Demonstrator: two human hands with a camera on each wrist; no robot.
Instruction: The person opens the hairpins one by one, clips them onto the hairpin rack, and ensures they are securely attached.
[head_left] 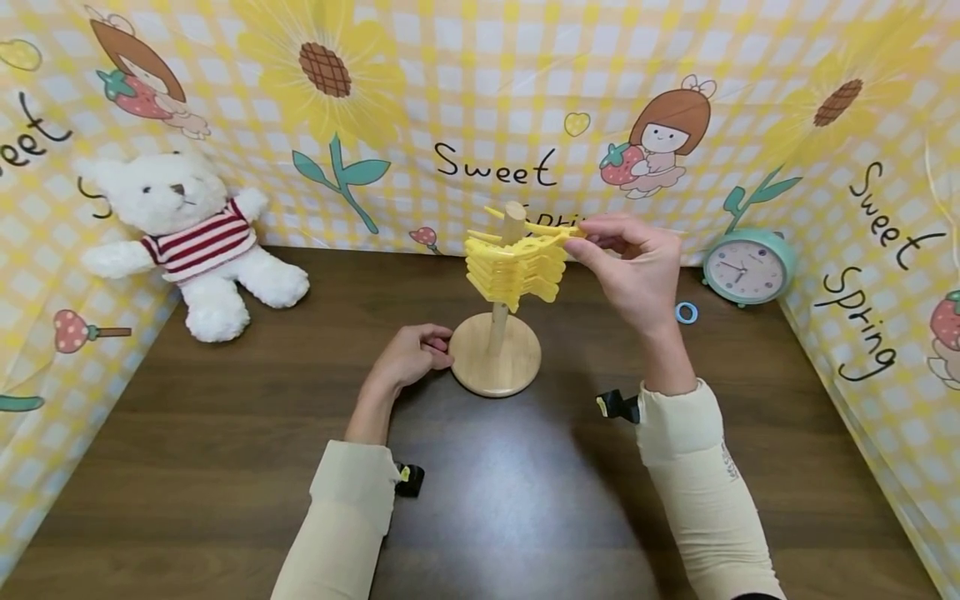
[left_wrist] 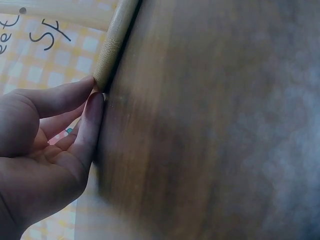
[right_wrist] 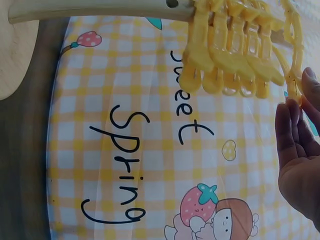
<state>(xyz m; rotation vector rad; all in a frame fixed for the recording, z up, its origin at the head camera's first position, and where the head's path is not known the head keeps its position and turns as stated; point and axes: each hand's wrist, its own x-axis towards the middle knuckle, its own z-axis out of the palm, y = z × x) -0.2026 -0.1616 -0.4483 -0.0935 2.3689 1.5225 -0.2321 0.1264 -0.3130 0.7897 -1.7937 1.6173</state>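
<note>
A wooden post [head_left: 514, 215] rises from a round wooden base [head_left: 519, 358] on the table. Several yellow plastic pieces [head_left: 510, 275] with arms spreading outward are stacked around its upper part. At the top, my right hand [head_left: 639, 268] pinches the end of one tilted yellow piece [right_wrist: 296, 47] between thumb and fingertips. That piece sits around the post near its tip, above the others, in the head view. Low on the left, my left hand [head_left: 408, 357] pinches the base's rim, its thumb and index finger at the edge in the left wrist view.
A white teddy bear [head_left: 198, 229] in a striped top leans at the back left. A small blue ring [head_left: 686, 313] and a green alarm clock [head_left: 748, 267] are at the back right. Printed yellow checked cloth [head_left: 480, 100] walls the dark wooden table [head_left: 225, 467].
</note>
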